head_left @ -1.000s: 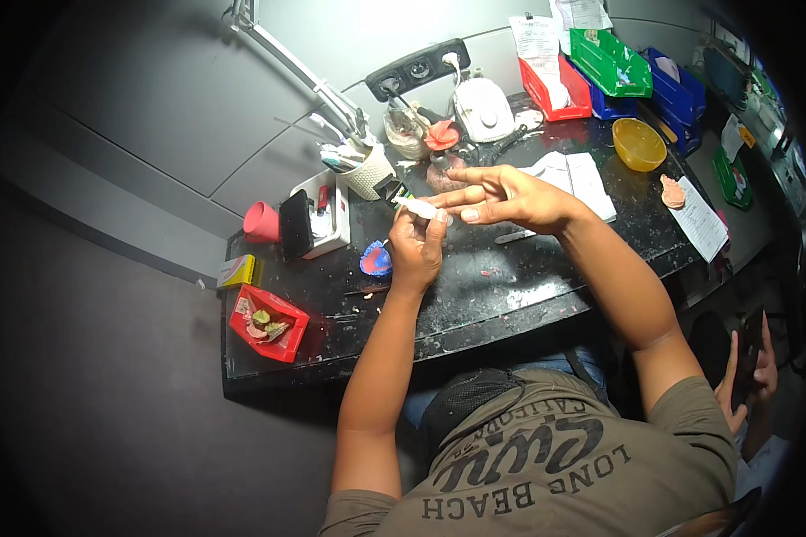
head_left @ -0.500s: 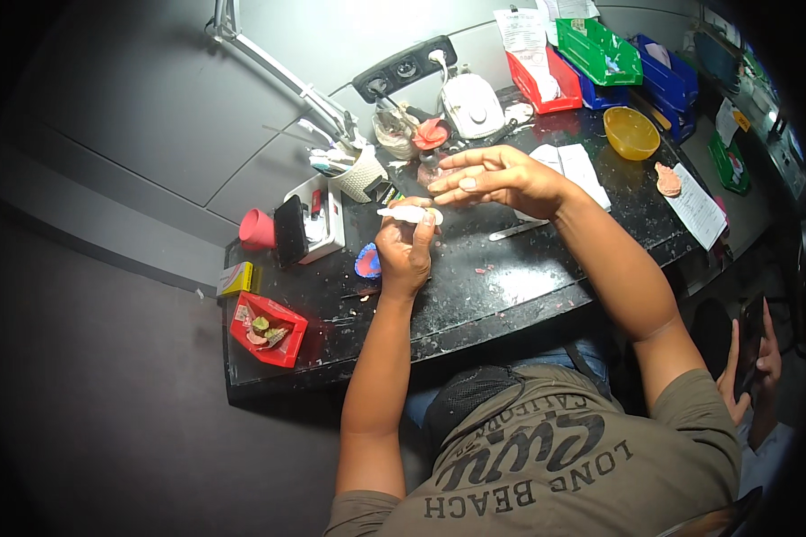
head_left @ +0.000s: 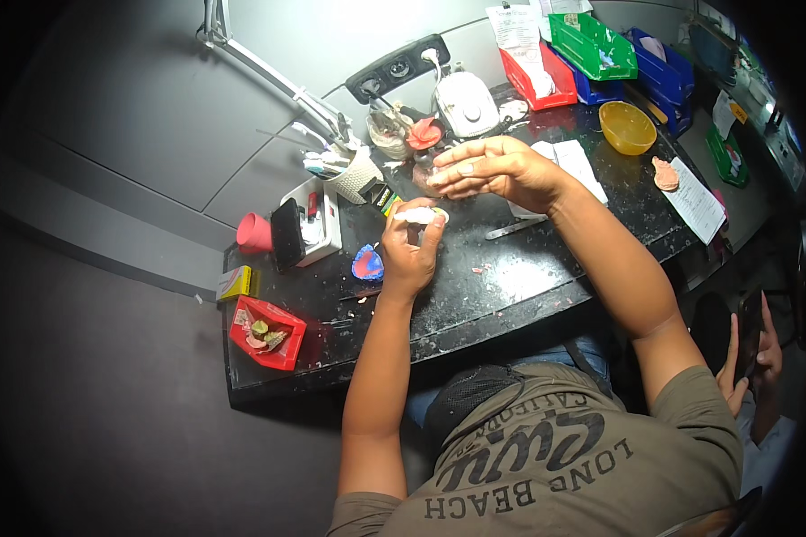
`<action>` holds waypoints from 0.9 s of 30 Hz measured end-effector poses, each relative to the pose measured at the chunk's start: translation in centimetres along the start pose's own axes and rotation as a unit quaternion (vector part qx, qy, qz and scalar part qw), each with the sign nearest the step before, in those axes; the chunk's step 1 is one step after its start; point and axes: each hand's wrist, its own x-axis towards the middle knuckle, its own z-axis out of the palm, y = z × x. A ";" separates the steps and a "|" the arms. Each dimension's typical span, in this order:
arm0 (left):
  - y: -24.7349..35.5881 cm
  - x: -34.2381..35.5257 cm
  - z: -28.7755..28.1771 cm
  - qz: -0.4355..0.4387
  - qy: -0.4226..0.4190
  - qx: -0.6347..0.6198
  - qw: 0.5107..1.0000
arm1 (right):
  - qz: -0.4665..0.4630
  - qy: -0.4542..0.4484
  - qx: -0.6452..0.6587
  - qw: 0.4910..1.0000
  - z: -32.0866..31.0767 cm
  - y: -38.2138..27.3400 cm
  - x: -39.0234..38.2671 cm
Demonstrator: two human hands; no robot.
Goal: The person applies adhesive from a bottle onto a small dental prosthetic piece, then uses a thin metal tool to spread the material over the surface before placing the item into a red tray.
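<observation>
My left hand [head_left: 407, 255] is raised over the black worktop [head_left: 510, 277] and pinches a small white moulded piece [head_left: 418, 215] between thumb and fingertips. My right hand [head_left: 497, 170] hovers just above and behind it, fingers bent together, a short gap away from the piece. Whether it holds anything small is hidden by the fingers. A blue-and-pink moulded object [head_left: 367, 264] lies on the worktop just left of my left hand. A slim metal tool [head_left: 510, 230] lies under my right wrist.
On the left stand a red tray [head_left: 269, 333], a pink cup [head_left: 253, 233] and a white box [head_left: 318, 224] with a dark phone. A lamp arm [head_left: 269, 76], yellow bowl [head_left: 627, 127] and red, green and blue bins [head_left: 591, 45] line the back. Another person's hand [head_left: 752, 358] is at right.
My right hand has lifted slightly up and away from the white piece that my left hand keeps holding. The view has shifted a little.
</observation>
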 end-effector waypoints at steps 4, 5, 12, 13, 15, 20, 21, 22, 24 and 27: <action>-0.3 0.0 0.0 0.006 -0.015 0.017 1.000 | -0.001 -0.006 0.001 1.000 0.0 -0.1 -0.1; -0.5 -0.1 -0.1 0.006 -0.015 0.017 1.000 | -0.003 -0.008 0.005 1.000 0.0 -0.1 -0.1; -0.2 -0.1 0.1 -0.015 -0.006 0.019 1.000 | 0.004 -0.001 -0.007 1.000 0.2 -0.3 -0.2; 0.1 -0.1 0.4 -0.042 0.009 -0.001 0.999 | 0.010 0.003 -0.002 1.000 0.1 -0.3 -0.2; 0.7 0.0 0.7 -0.050 0.000 -0.017 0.999 | 0.016 0.008 0.003 1.000 -0.1 -0.2 -0.3; 1.1 0.1 0.5 -0.035 -0.076 0.063 0.994 | 0.017 0.028 -0.004 0.999 0.5 -0.5 -0.3; 1.2 0.0 0.5 -0.041 -0.105 0.100 0.989 | 0.017 0.028 -0.004 0.999 0.4 -0.5 -0.3; 1.4 0.0 0.5 -0.046 -0.134 0.137 0.980 | 0.017 0.029 -0.005 0.999 0.2 -0.4 -0.3; 1.1 -0.2 0.6 -0.044 -0.138 0.134 0.980 | 0.016 0.030 -0.006 0.999 0.0 -0.3 -0.3; 1.3 0.0 0.5 -0.069 -0.148 0.154 0.974 | 0.026 0.040 -0.003 0.999 -0.1 -0.2 -0.3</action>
